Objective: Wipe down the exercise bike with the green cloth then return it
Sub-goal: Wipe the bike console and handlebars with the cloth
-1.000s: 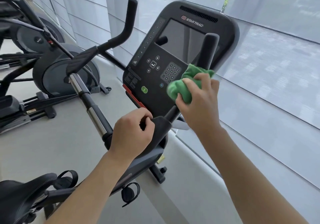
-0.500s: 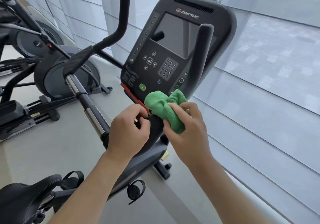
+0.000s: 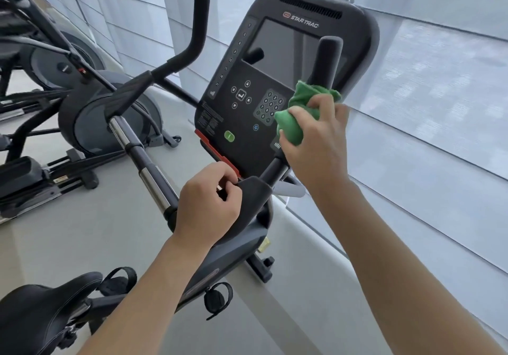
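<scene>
The green cloth [image 3: 295,118], bunched into a soft wrinkled wad with a frayed edge poking out at the top, is sitting right of centre in the frame, wrapped round the exercise bike's [image 3: 242,233] right handlebar [image 3: 325,63]. The right hand [image 3: 316,145] is gripping it, fingers curled round cloth and bar. The left hand [image 3: 209,203], at lower centre, is curling its fingers over the dark handlebar mount below the console [image 3: 247,112]. The saddle [image 3: 41,308] is filling the lower left corner.

Pale grey floor [image 3: 55,244]; daylit sheer blinds [image 3: 439,107] along the windows; another exercise machine [image 3: 90,118] at left.
</scene>
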